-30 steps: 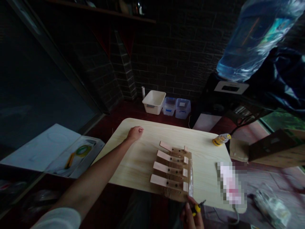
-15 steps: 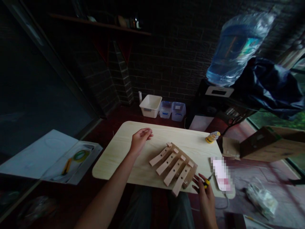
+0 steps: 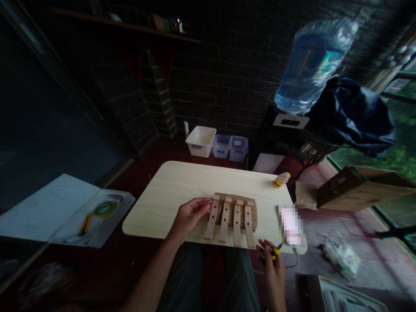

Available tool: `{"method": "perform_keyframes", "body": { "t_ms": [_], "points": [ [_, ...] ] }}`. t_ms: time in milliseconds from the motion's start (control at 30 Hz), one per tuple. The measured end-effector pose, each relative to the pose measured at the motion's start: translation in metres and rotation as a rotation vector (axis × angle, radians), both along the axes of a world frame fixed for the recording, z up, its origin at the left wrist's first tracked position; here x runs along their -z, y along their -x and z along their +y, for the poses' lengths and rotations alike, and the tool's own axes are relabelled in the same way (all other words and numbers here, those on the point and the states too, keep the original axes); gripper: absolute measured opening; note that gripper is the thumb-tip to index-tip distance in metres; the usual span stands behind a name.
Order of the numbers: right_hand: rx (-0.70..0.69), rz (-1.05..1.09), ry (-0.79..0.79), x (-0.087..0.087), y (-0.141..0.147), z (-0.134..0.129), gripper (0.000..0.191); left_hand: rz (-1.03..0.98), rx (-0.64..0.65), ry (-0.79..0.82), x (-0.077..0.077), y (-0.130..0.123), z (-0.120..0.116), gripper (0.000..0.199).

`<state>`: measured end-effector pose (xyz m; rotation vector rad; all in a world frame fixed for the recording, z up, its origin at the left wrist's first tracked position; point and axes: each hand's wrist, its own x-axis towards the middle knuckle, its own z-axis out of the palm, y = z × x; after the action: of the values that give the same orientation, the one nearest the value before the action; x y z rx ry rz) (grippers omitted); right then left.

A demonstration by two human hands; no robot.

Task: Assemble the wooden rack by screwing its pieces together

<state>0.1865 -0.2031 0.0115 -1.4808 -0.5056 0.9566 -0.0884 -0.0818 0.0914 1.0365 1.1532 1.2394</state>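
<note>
Several pale wooden strips [image 3: 224,223] with dark holes and small blocks at their far ends lie side by side across a brown cardboard piece [image 3: 254,214] at the table's near edge. My left hand [image 3: 191,214] is pinched at the far end of the leftmost strip; a tiny dark thing shows at its fingertips, too small to name. Just off the table's front edge, my right hand [image 3: 272,264] holds a small yellow-and-black screwdriver [image 3: 276,250], its dark tip pointing up and right.
The light wooden table [image 3: 156,199] carries a small yellow-capped bottle [image 3: 281,180] and a blurred-out phone-like object [image 3: 290,225] with a cable. An open white case [image 3: 112,216] holds green tape at left. Plastic bins [image 3: 201,143] and a cardboard box [image 3: 347,190] stand beyond.
My left hand has come down and right to the leftmost strip. The strips and cardboard have turned straighter toward me. My right hand still holds the screwdriver. The view has shifted slightly.
</note>
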Motion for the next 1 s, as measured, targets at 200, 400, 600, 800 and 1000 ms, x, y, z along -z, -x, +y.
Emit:
{"method": "perform_keyframes", "body": {
  "t_ms": [200, 400, 600, 800, 1000],
  "points": [
    [-0.051, -0.176, 0.026, -0.021, 0.006, -0.010, 0.061, 0.091, 0.138, -0.035, -0.004, -0.039, -0.034, 0.028],
    [-0.288, -0.179, -0.022, -0.054, 0.025, -0.011, 0.055, 0.383, 0.312, -0.185, -0.014, -0.082, -0.069, 0.015],
    [-0.331, -0.193, -0.090, -0.063, 0.028, -0.016, 0.043, 0.467, 0.276, -0.296, -0.009, -0.093, -0.094, 0.014],
    [-0.289, -0.142, -0.030, -0.053, 0.022, -0.021, 0.045, 0.521, 0.301, -0.381, -0.005, -0.097, -0.097, 0.015],
    [-0.268, -0.093, -0.022, -0.051, 0.018, -0.020, 0.051, 0.573, 0.311, -0.441, -0.004, -0.098, -0.093, 0.013]
  ]
}}
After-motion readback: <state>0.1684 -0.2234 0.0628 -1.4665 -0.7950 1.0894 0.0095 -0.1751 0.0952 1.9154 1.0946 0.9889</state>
